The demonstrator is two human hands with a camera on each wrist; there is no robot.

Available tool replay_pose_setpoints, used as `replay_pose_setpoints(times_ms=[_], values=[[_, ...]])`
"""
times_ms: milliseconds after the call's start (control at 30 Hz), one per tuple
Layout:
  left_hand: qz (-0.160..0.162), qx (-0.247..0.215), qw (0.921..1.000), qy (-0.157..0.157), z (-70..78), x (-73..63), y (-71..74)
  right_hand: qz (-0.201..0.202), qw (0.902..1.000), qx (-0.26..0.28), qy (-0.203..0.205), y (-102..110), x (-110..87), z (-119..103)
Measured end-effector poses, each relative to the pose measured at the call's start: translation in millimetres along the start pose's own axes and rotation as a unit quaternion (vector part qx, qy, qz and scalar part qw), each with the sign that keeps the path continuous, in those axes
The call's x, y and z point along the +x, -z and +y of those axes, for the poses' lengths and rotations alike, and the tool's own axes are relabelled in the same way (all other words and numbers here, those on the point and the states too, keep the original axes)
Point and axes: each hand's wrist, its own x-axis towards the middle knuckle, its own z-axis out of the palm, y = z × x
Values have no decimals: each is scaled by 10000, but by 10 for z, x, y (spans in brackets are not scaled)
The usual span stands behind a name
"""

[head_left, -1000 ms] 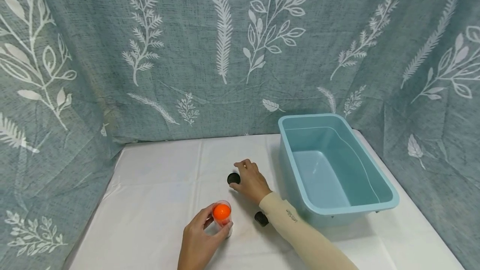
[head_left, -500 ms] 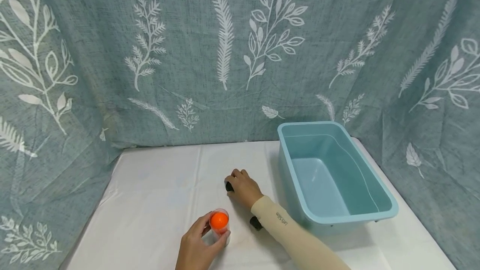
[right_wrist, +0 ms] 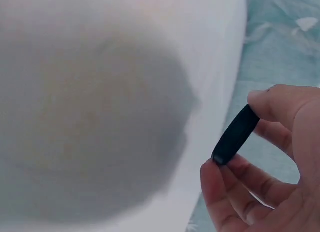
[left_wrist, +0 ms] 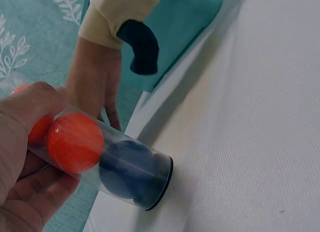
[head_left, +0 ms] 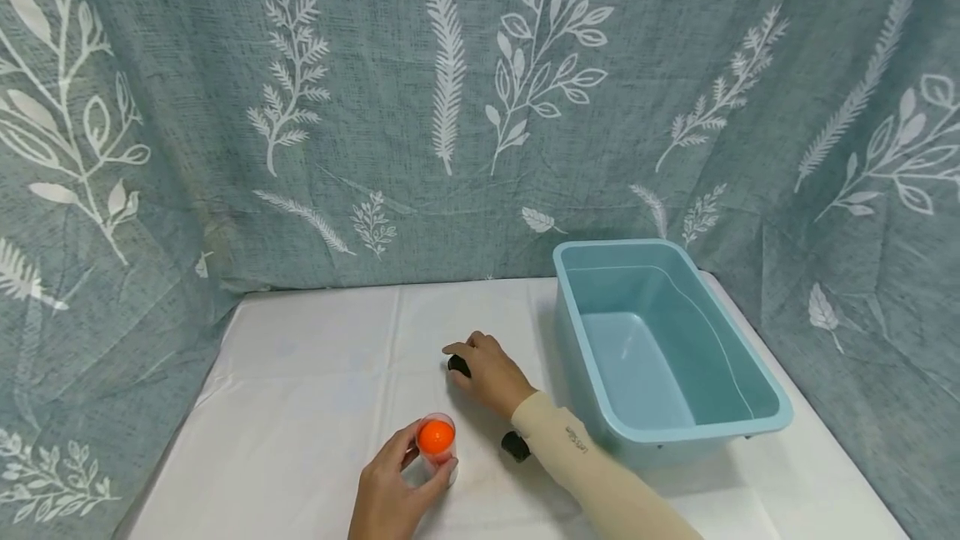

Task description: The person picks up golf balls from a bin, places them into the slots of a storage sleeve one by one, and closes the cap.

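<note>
My left hand [head_left: 386,482] grips a clear plastic tube [left_wrist: 162,164] that stands near the table's front. An orange ball [head_left: 437,437] shows at its mouth; the left wrist view has orange balls [left_wrist: 76,142] above a dark blue-black ball [left_wrist: 127,167] at the bottom end. My right hand [head_left: 495,377] reaches farther back and pinches a thin black round cap [right_wrist: 236,136] between thumb and fingertips, edge-on in the right wrist view. Close by my right forearm lies a short, curved black piece [left_wrist: 142,46], like an elbow, partly overlapped by the sleeve in the head view.
A blue-green plastic tub [head_left: 577,340] stands on the right side of the table, beside my right forearm. White cloth [head_left: 300,407] covers the table. A grey-green curtain with white leaf prints [head_left: 360,107] hangs behind and along both sides.
My right hand has closed its thumb and fingers on the black cap, which lay flat on the cloth and is now tilted. My left hand keeps hold of the tube.
</note>
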Motion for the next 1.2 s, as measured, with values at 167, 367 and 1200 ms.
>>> replay_pose_setpoints(times_ms=[167, 367, 1200], values=[[-81, 37, 9998, 197, 18, 4, 9, 43, 9990, 443, 52, 122, -45, -30], [-92, 50, 9998, 160, 22, 6, 12, 109, 9936, 1104, 197, 256, -127, -64], [-23, -6, 9999, -157, -15, 15, 17, 360, 8872, 4560, 605, 460, -549, -386]])
